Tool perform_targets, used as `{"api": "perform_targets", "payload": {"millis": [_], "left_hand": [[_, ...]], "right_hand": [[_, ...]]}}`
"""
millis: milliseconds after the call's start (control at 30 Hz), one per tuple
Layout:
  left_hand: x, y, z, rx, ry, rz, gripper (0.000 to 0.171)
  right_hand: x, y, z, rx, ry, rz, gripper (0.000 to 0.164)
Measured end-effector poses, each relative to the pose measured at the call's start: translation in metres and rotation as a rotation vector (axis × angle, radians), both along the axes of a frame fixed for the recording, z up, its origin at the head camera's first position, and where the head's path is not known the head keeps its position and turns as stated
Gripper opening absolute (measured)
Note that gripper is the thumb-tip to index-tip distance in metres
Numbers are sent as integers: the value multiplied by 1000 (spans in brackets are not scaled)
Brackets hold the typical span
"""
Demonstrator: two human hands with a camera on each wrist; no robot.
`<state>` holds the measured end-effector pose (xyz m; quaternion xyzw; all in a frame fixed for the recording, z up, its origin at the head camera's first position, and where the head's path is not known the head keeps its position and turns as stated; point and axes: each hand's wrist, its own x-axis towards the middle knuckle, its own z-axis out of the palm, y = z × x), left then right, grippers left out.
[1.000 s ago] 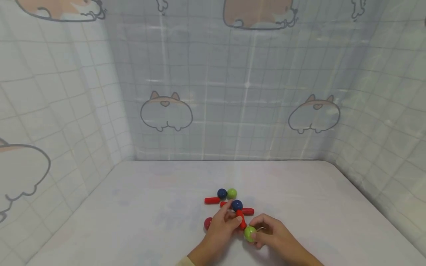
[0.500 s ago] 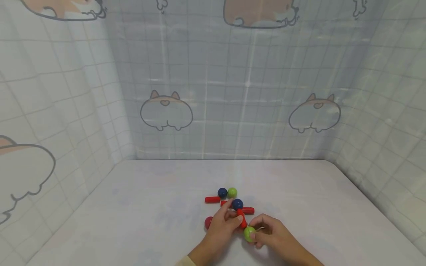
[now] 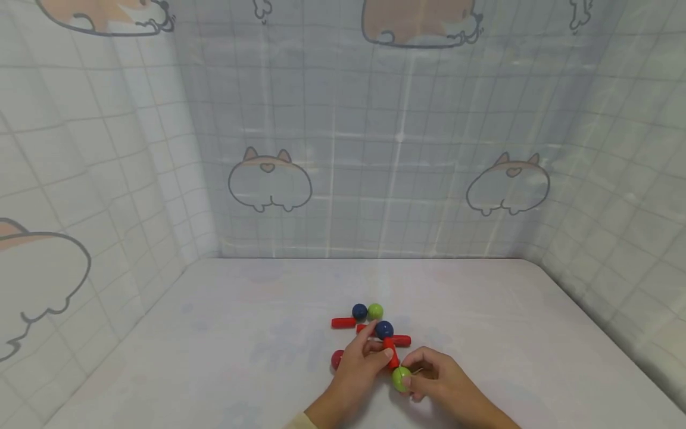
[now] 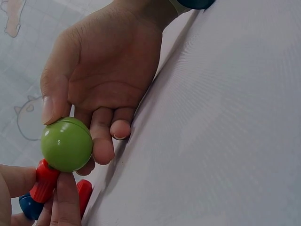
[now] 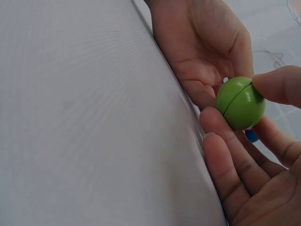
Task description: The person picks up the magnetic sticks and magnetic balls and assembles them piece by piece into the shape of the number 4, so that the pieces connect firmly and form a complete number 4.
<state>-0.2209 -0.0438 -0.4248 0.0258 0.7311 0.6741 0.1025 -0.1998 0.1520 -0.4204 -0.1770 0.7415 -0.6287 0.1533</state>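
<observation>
My left hand (image 3: 358,366) pinches a short red rod (image 3: 391,353) between thumb and fingers. A dark blue ball (image 3: 384,329) sits at the rod's far end. At its near end is a glossy green ball (image 4: 67,144) with a seam line round it, right up against the rod's ribbed red end (image 4: 44,182) in the left wrist view. My right hand (image 3: 445,380) pinches this green ball between thumb and fingertips, its other fingers loosely bent below. From the right wrist, the green ball (image 5: 241,103) hides most of the rod.
Beyond the hands lie another blue ball (image 3: 359,311) and another green ball (image 3: 376,311), side by side. Red rods lie at the left (image 3: 343,322) and right (image 3: 402,340), with a third partly behind my left fingers. A red ball (image 3: 337,358) shows beside my left hand.
Both hands keep their hold in nearly the same place. The green ball has shifted very slightly left against the rod; the loose pieces stay where they were.
</observation>
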Motion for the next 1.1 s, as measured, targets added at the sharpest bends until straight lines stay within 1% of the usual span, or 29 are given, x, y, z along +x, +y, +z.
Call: {"api": "perform_targets", "payload": {"millis": [167,467,767,1100], "left_hand": [[0,1,0,1,7,0,70],[-1,1,0,13,-7,10,70],[0,1,0,15,-7,12,69],[0,3,-1,27,9,27,70]], "right_hand": [[-1,0,-1,5,-2,-5,30],[-1,0,-2,-4,8,17,30],[0,0,0,3,9,14,30],[0,-1,2,47,-8,-15,32]]}}
